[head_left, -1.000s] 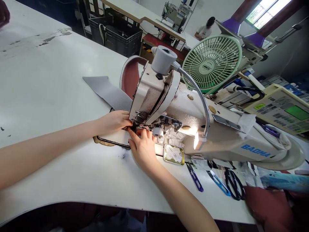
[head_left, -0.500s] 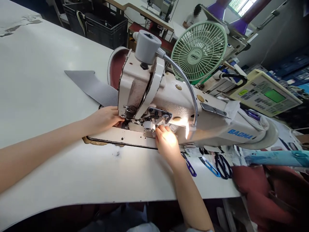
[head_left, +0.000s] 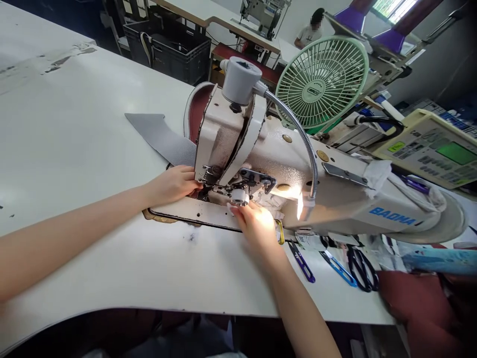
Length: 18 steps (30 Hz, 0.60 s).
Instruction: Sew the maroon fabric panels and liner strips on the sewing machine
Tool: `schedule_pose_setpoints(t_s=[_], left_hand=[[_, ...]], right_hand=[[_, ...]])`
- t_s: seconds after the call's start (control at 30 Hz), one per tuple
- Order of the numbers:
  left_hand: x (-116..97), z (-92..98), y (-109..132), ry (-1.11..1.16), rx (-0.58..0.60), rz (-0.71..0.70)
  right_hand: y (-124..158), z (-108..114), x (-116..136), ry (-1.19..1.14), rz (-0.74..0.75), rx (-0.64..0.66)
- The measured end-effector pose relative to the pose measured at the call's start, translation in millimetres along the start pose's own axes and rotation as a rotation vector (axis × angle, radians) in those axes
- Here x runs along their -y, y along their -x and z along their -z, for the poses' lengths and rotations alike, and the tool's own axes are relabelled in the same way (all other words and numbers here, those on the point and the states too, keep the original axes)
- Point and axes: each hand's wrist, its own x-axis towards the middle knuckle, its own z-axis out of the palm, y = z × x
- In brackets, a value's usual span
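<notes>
A cream industrial sewing machine [head_left: 283, 164] stands on a white table [head_left: 74, 149]. My left hand [head_left: 175, 185] rests at the needle area, fingers curled and pressed on a dark piece under the presser foot. A grey fabric strip [head_left: 160, 136] runs from behind it, next to a maroon piece [head_left: 196, 112]. Under the machine's lamp, my right hand [head_left: 257, 223] lies over a small tin [head_left: 279, 231] of white labels, and its fingers are bent down among them. What they pinch is hidden.
Purple thread snips [head_left: 301, 261], blue snips [head_left: 337, 268] and black scissors [head_left: 359, 271] lie right of my right hand. A green fan [head_left: 322, 82] and a control panel [head_left: 432, 149] stand behind. Maroon fabric [head_left: 421, 303] hangs at the table's right edge. A person sits far back.
My right hand left the needle area and moved right to the tin of labels under the lamp. My left hand stayed at the presser foot.
</notes>
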Motion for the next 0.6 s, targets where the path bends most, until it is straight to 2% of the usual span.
schedule_pose_setpoints(t_s=[0.1,0.17,0.23,0.33,0.43,0.6], left_hand=[[4.1,-3.7,0.7,-0.054,0.043,0.075],[6.2,-4.8,-1.3,-0.045,0.112,0.138],[6.3,-3.6,-2.8,-0.041,0.183,0.171],[-1.4,4.7,3.6,-0.085,0.224,0.184],[-24.3,21.0,25.5,-0.121,0.208,0.142],[-78.8,52.4,66.1,-0.132,0.189,0.077]], right_hand=[[-1.6,-15.2,12.3,-0.106,0.102,-0.1],[-2.5,-21.9,19.3,-0.14,0.14,-0.158],[-2.3,-24.9,24.3,-0.148,0.156,-0.232],[0.1,-26.3,29.0,-0.111,0.189,-0.323],[2.1,-30.3,33.8,-0.036,0.23,-0.3],[3.7,-39.5,49.7,-0.021,0.32,-0.127]])
